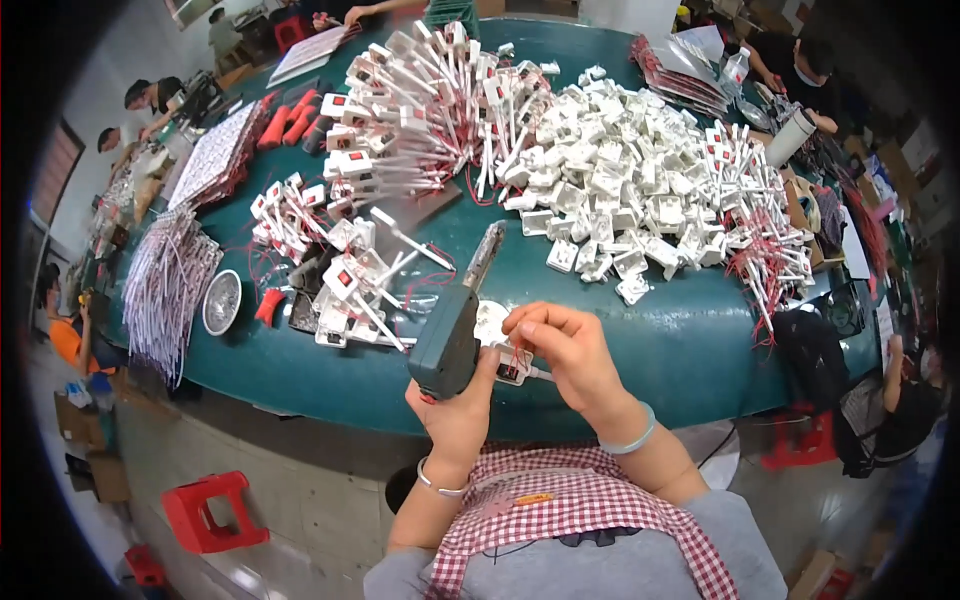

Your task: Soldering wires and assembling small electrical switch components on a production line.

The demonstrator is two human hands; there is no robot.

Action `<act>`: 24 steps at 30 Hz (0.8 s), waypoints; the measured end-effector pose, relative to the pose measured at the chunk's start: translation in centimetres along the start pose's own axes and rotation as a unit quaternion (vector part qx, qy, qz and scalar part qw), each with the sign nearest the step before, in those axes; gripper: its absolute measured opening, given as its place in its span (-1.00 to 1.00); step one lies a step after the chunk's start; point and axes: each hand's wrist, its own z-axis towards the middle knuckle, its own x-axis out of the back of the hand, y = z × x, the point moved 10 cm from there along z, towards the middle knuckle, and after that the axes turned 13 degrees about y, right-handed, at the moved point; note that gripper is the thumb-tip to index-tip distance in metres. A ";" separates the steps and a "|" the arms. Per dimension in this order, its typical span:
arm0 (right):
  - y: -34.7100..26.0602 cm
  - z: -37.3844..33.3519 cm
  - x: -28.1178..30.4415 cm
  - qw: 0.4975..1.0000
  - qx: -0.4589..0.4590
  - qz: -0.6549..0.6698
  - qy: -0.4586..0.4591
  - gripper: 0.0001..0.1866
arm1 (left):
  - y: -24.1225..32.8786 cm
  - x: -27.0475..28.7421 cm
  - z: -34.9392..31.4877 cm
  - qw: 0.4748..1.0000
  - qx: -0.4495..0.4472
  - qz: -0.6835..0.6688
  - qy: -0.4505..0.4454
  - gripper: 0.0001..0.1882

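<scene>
The left hand [455, 405] was wrapped around a dark green power tool [446, 345] near the front edge of the green table [660, 345]. The tool's long axis ran from the near left to the far right, its silver shaft [485, 257] pointing away from the person and leaning a little rightward. Just right of the left thumb, a small white box [507, 374] lay with its open side up and its white rod [541, 374] pointing right. The right hand [570, 350] had thumb and forefinger drawn together above that box, close to a red wire; whether they pinched it, I could not tell. A round white dish [489, 324] sat beyond the box. Farther off lay a heap of white casings [630, 165] and, to its left, bunched white rods with boxes [410, 125] fanned outward
</scene>
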 end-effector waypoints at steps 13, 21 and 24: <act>0.8 -0.5 0.5 1.000 -0.009 0.011 -0.026 -0.82 | -1.1 0.5 0.1 0.997 0.047 -0.054 0.006 -0.67; 0.2 -0.9 -1.5 0.996 0.021 -0.056 -0.068 -0.75 | -0.8 0.5 -0.2 0.997 0.033 -0.058 0.023 -0.81; -0.2 -1.2 -1.4 0.998 0.013 -0.032 -0.044 -0.72 | -1.0 0.5 -0.2 0.998 0.034 -0.056 0.022 -0.81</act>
